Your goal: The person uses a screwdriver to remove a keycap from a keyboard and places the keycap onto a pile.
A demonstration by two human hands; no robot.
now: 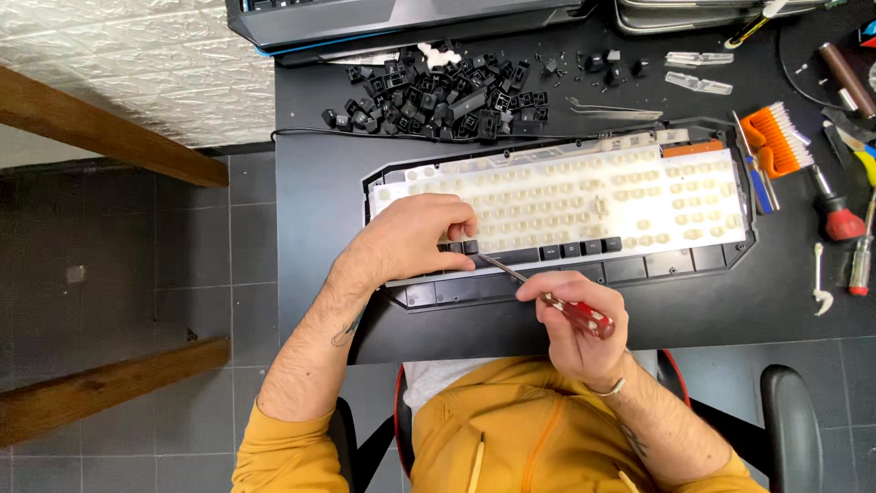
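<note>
A keyboard (639, 196) with most keycaps removed lies on the black desk (310, 210), its pale switch bed exposed. A few black keys (575, 247) remain in the bottom row. My left hand (411, 239) rests on the keyboard's lower left, fingers pressing on the keys there. My right hand (570, 319) grips a red-handled screwdriver (557, 299), whose metal tip points up-left to the keys just under my left fingertips.
A heap of loose black keycaps (438, 91) lies behind the keyboard. Tweezers (616, 111), an orange brush (776, 137), and more screwdrivers (835, 215) sit on the right. Another keyboard (401, 18) lies at the far edge. Chair armrest (789, 424) at lower right.
</note>
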